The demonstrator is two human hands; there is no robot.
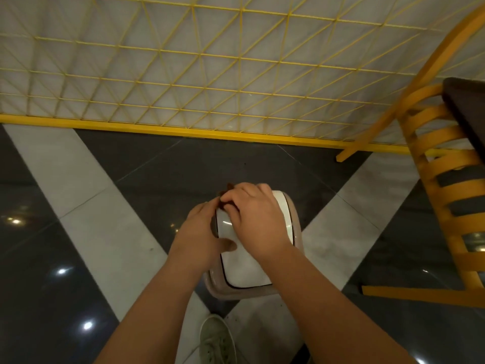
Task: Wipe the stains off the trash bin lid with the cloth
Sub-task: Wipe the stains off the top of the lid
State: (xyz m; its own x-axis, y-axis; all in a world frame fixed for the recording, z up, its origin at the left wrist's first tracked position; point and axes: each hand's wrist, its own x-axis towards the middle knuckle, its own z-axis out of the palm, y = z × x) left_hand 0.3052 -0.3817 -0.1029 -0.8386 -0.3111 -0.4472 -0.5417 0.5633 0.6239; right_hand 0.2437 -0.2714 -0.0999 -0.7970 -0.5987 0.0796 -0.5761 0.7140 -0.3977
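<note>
The trash bin lid sat directly under your two hands, a white glossy panel with a dark outline set in a beige rim, on the floor just ahead of your shoe. Your right hand lay across the far half of the lid, fingers curled down and pinching the cloth against the lid's far left corner. Only a small dark brown scrap of that cloth showed beyond your fingertips; the rest was hidden beneath the hand, so its size and shape could not be made out. Your left hand gripped the lid's left edge, thumb pressed on the white surface, the fingers wrapped over the side and mostly out of sight. No stains could be made out on the part of the lid left uncovered, near your wrists, and the bin's body below the rim was hidden. No brand, label or writing could be read anywhere.

Beyond your hands, past the dark and pale floor tiles, ran a yellow wire-grid fence. To the right of your right hand stood a yellow wooden chair, cut off by the frame edge.
</note>
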